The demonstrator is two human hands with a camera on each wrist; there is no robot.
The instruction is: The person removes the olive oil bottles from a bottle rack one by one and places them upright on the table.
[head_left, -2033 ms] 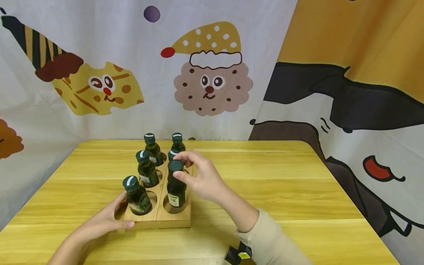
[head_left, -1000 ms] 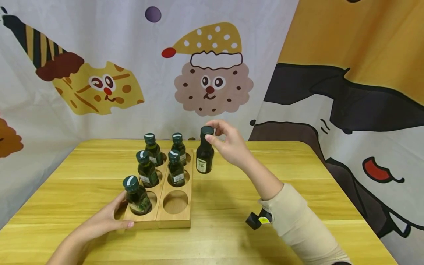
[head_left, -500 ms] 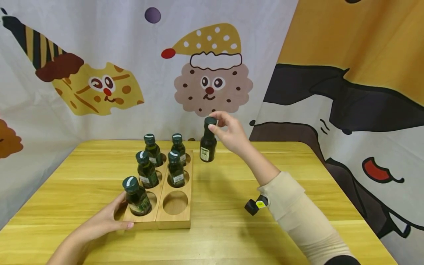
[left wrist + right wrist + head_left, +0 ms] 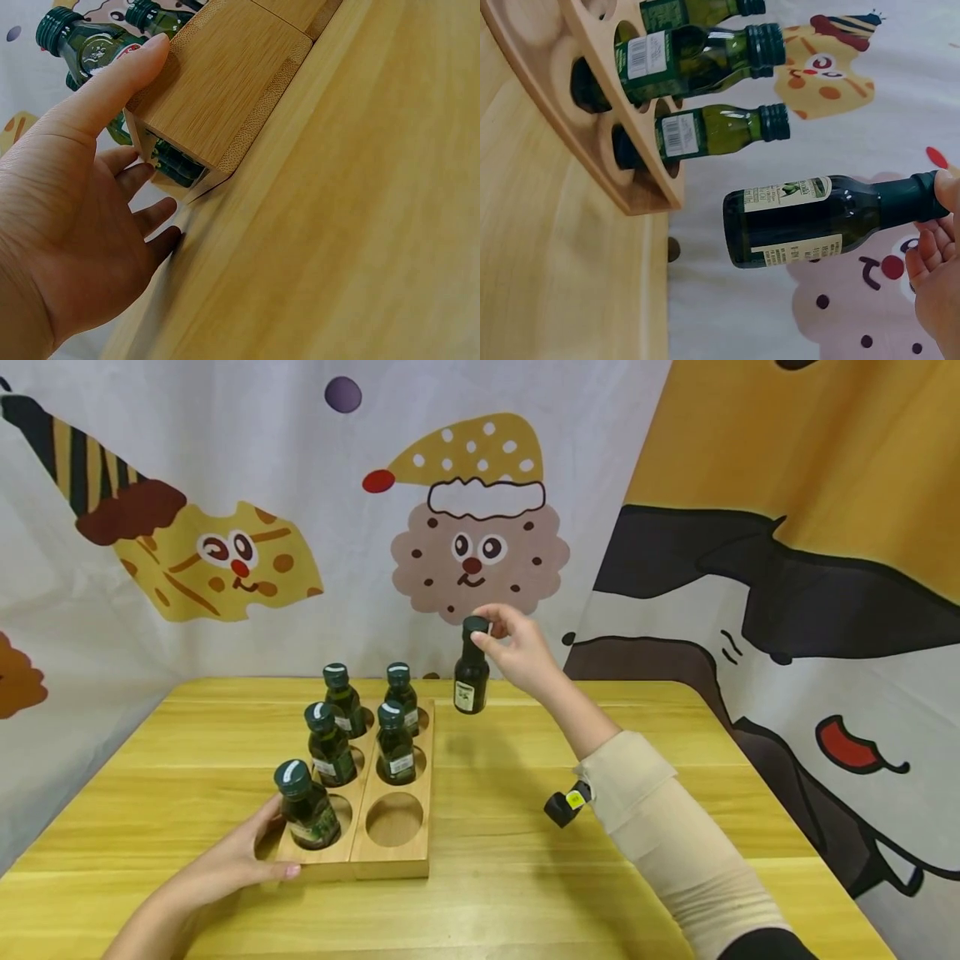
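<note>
Lifted from the rack (image 4: 390,867) since the earliest frame: one bottle (image 4: 471,670). Right hand (image 4: 521,650), nearer: pinches its cap (image 4: 476,623); bottle hangs below, long axis near-vertical. Left hand (image 4: 238,857): fingers relaxed, thumb against rack's near corner; rack lies left of bottle.

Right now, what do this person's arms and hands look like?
The left hand and right hand are bare. The right arm has a beige fabric sleeve with black material higher up. A blocky black device with yellow marking shows beside the cuff.
</note>
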